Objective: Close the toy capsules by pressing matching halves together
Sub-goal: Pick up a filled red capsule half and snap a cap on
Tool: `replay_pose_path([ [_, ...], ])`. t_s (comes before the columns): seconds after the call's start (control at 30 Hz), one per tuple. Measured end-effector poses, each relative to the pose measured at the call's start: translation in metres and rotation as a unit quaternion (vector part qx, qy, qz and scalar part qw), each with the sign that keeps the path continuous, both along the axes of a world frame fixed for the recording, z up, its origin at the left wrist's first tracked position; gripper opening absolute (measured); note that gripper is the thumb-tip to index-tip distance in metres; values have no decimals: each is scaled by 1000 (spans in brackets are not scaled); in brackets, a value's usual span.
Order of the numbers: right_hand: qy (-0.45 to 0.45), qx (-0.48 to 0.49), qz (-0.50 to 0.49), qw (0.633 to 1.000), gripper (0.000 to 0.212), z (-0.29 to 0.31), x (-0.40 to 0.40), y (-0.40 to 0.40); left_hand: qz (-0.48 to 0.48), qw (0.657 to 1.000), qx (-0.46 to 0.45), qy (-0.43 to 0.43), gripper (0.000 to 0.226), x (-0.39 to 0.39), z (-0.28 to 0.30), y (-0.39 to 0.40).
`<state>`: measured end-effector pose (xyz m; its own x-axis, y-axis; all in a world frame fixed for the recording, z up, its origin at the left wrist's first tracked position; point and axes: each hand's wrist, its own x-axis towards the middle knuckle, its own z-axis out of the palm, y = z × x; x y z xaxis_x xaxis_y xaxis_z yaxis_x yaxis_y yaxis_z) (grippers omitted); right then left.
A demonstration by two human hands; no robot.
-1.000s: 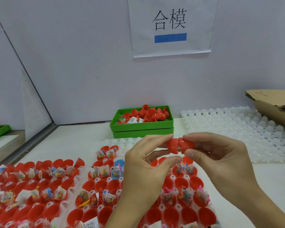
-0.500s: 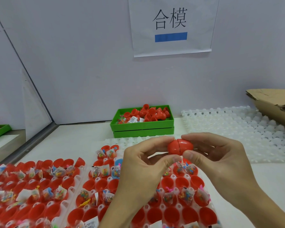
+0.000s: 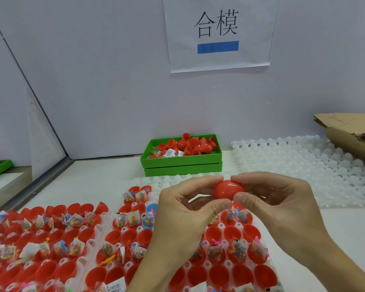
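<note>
Pinching a smooth, glossy red plastic capsule point(image 3: 229, 189) from both ends, the left hand point(image 3: 183, 209) and right hand point(image 3: 282, 207) hold it just above the trays, at centre frame. Its two rounded halves meet at a thin seam, forming an egg shape. At 6 o'clock lies a white moulded tray point(image 3: 219, 226) of open red halves, some holding crinkled toy packets. At 12 o'clock a green bin point(image 3: 181, 164) sits on the white tabletop point(image 3: 97, 178).

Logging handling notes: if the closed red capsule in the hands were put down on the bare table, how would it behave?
The red capsule is smooth and egg-round, so it would probably roll. It looks glossy, likely slippery. Both hands pinch it with fingertips only, suggesting it's light.
</note>
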<state>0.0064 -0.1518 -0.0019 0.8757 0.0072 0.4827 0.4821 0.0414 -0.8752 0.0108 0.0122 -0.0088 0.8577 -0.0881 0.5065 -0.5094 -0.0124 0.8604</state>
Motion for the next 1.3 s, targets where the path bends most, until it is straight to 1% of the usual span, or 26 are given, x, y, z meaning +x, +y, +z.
replay_pose_path([
  [0.13,9,10,-21,1000,25,-3,2,2,-3,1000,9,16,40,0,0,1],
  [0.27,14,17,-33,999,23,-6,4,5,35,998,44,13,43,1,-2,0],
  [0.37,21,20,-34,999,21,-9,6,6,56,997,50,4,44,1,-2,-1],
  [0.47,33,2,-39,999,33,-12,8,5,63,997,50,3,43,1,-2,-2],
  [0.53,36,-2,-44,998,37,-12,8,6,65,997,45,8,42,1,-3,-2],
  [0.7,42,2,-47,998,29,-13,7,6,68,997,45,12,41,1,-4,-2],
  [0.83,46,0,-50,998,31,-15,7,7,67,997,49,7,40,1,-4,-2],
  [0.93,46,11,-44,998,17,-15,6,7,67,996,55,3,40,1,-4,-2],
  [0.97,46,13,-43,998,16,-16,7,7,70,996,58,1,40,1,-4,-2],
  [1.1,46,4,-49,998,17,-17,7,7,74,995,62,-2,41,1,-5,-2],
  [1.2,48,8,-52,997,15,-19,7,8,75,995,58,-8,46,1,-6,-3],
  [1.3,50,9,-54,997,22,-21,8,8,77,995,66,-16,49,2,-8,-3],
])
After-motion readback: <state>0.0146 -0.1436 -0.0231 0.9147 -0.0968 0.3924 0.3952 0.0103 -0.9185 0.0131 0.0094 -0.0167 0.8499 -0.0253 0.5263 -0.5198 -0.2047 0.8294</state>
